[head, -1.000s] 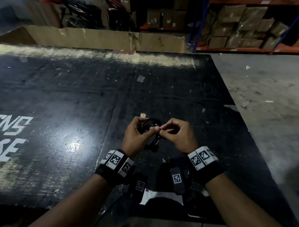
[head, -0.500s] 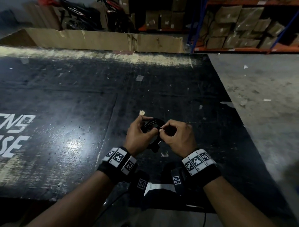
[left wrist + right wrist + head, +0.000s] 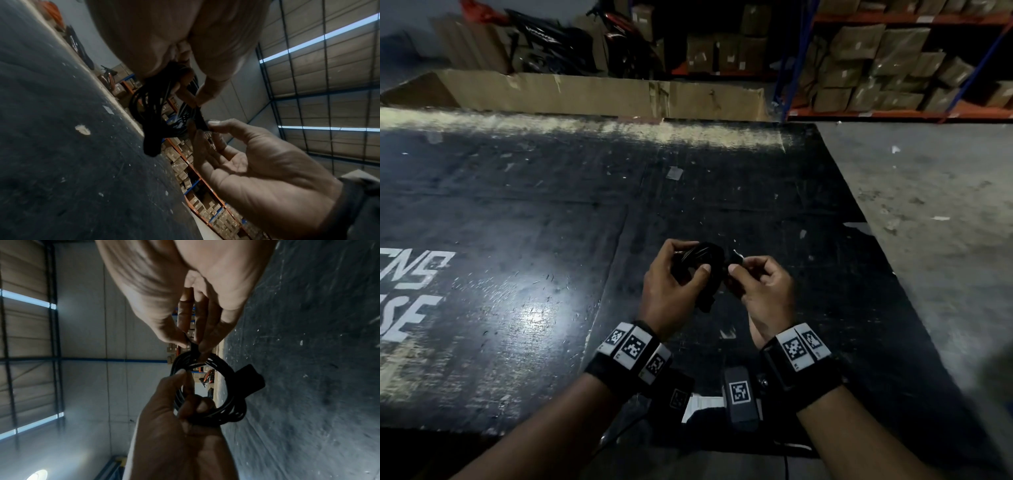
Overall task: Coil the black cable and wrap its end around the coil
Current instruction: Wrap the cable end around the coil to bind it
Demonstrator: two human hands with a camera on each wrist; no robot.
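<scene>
My left hand (image 3: 671,284) grips coiled black round cable (image 3: 207,391), thumb across loops. My right hand (image 3: 763,291) pinches cable's free end (image 3: 194,348) beside coil, above scuffed black table (image 3: 517,240).

Both hands hover over the board (image 3: 517,212) near its front right corner, the left hand (image 3: 671,284) just left of the right hand (image 3: 763,291), the cable coil (image 3: 703,260) between them. A cardboard box (image 3: 592,92) stands behind the board's far edge, shelves (image 3: 893,61) behind its far right corner.
</scene>
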